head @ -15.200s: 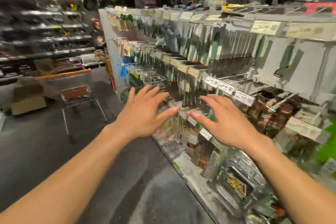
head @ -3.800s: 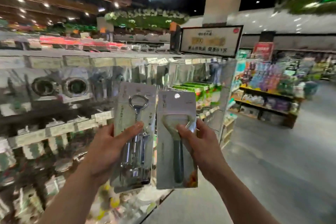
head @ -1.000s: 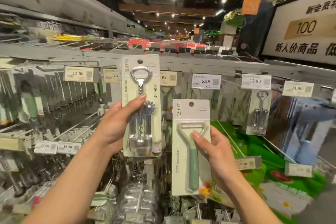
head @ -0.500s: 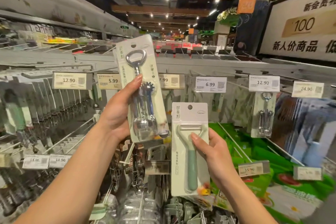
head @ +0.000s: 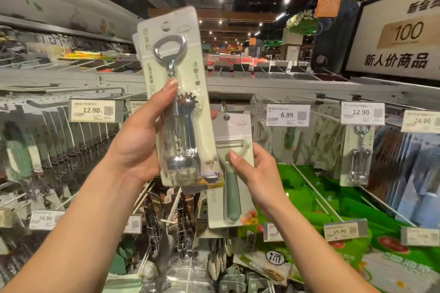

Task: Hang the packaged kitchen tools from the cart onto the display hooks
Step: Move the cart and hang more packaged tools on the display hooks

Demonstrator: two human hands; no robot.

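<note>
My left hand (head: 140, 140) grips a packaged chrome corkscrew (head: 177, 93) by its left edge, thumb across the front. The pack is raised high and tilted, its hang hole near the top. My right hand (head: 258, 173) holds a packaged green-handled peeler (head: 232, 197) lower down, partly behind the corkscrew pack. On the rack at the right an identical corkscrew pack (head: 358, 157) hangs under a 12.90 price tag (head: 362, 113). A 6.99 price tag (head: 287, 114) sits on a hook just right of the peeler.
Rows of hooks with hanging packs (head: 47, 140) fill the rack to the left. Green packs (head: 321, 200) lie on the lower right hooks. A long bare hook rod (head: 316, 190) sticks out toward me. A large sign (head: 402, 33) stands at upper right.
My left hand has lifted the corkscrew pack higher and closer to the camera, overlapping the peeler pack. My right hand holds the peeler about where it was.
</note>
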